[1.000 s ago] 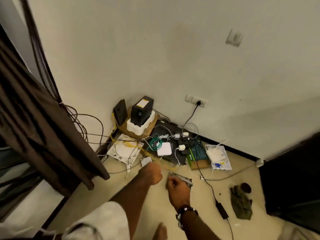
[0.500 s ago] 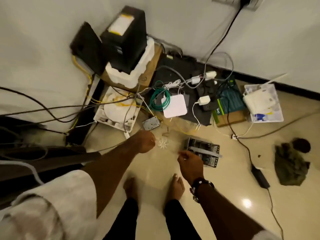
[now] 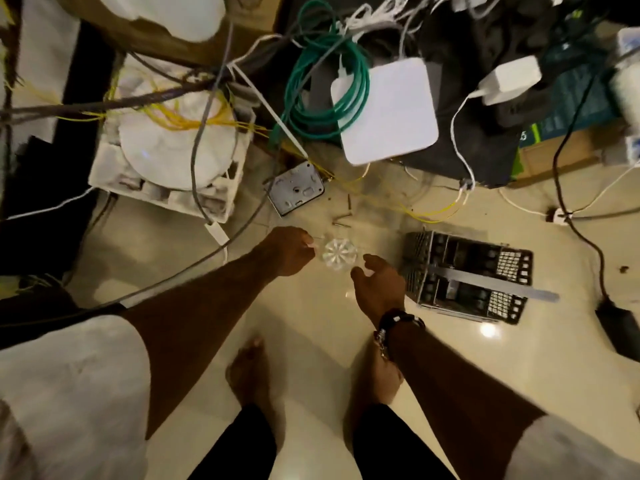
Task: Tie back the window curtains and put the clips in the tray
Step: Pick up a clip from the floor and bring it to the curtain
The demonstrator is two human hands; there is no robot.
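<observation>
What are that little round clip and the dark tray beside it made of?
The clip looks like clear glossy plastic: see-through, with moulded radial ribs. The tray seems dark hard plastic, matte, with grid-like slotted walls, though the blur leaves that uncertain.

Glossy cream tile floor point(image 3: 311, 341) with one bright light glare point(image 3: 488, 330) — dim, warm lighting. Clutter beyond: green cable coil point(image 3: 325, 98), white box point(image 3: 384, 110), tangled wires, cardboard point(image 3: 554, 157).

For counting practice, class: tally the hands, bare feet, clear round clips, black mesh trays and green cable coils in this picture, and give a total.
hands: 2, left hand and right hand
bare feet: 2
clear round clip: 1
black mesh tray: 1
green cable coil: 1
Total: 7
</observation>
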